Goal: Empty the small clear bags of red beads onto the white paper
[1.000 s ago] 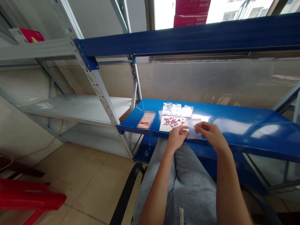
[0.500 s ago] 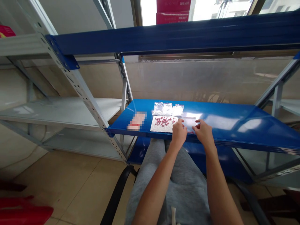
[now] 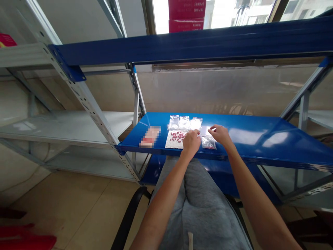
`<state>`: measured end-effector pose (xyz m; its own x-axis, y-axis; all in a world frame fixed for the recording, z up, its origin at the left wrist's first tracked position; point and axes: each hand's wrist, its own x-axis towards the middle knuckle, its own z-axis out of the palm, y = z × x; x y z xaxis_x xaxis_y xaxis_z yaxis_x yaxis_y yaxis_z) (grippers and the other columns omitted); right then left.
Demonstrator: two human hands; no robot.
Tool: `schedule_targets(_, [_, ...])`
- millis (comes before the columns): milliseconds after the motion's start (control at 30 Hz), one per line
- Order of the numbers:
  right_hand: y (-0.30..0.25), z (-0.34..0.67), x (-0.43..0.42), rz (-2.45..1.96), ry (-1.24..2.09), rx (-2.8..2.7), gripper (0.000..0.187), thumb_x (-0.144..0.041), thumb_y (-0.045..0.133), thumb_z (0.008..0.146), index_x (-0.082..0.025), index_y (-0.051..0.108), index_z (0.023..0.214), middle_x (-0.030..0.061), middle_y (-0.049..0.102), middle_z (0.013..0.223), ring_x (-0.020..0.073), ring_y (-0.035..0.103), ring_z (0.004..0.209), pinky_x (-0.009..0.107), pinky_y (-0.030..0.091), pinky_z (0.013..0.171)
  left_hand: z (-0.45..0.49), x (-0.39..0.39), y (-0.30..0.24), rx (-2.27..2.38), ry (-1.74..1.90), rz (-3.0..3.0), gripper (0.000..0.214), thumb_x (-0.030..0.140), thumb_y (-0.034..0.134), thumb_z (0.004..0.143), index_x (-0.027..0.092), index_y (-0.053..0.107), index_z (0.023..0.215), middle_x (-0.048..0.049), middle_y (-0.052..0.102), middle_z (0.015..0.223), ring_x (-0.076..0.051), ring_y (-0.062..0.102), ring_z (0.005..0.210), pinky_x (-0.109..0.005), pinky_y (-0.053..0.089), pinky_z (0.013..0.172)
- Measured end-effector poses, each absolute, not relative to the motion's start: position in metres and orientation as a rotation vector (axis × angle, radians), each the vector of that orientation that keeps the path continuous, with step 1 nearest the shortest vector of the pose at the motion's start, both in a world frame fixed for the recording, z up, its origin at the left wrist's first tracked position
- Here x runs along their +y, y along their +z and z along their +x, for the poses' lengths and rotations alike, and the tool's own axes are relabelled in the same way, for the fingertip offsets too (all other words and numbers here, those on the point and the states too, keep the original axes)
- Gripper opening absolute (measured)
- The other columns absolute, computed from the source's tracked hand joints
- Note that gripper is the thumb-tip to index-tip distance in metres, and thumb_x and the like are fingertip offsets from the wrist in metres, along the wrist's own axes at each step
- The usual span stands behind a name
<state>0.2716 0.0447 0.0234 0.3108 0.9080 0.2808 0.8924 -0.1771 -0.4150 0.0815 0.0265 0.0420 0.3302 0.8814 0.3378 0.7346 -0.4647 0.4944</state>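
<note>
A clear zip bag [image 3: 208, 142] with a few small red pieces at its bottom lies on the blue shelf near the front edge. My left hand [image 3: 191, 140] is over the right part of a white sheet [image 3: 170, 143], its fingers curled; whatever they may hold is hidden. Small red bead-like pieces [image 3: 177, 136] are scattered over that sheet. Just above the bag's upper right corner is my right hand [image 3: 220, 134], thumb and fingers slightly apart, with nothing visible between them. Behind the sheet, several clear bags [image 3: 184, 123] lie in a row.
A blurred-out pinkish flat item [image 3: 151, 136] lies left of the sheet. Overhead a blue beam [image 3: 182, 48] crosses the view. Grey metal uprights [image 3: 88, 100] and white shelves [image 3: 65, 125] stand to the left. Red boxes [image 3: 186, 14] are at the window.
Both hands were pinching the bag's upper edge. Now they are off it: my left hand has shifted left over the sheet, my right hand slightly up. The bag lies nearer the front edge.
</note>
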Motion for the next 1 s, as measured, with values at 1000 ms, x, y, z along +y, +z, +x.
schedule_targets(1000, [0.044,0.228,0.052,-1.564,0.553,-1.169,0.037,-0.049,0.069,0.075,-0.014,0.068,0.088,0.0105,0.074,0.08,0.0201,0.068,0.069,0.025,0.043,0.054,0.077,0.075,0.065,1.263,1.082,1.911,0.029,0.02,0.052,0.099,0.013,0.061,0.126,-0.0143,0.075,0.108,-0.019,0.073,0.095,-0.026,0.054,0.077])
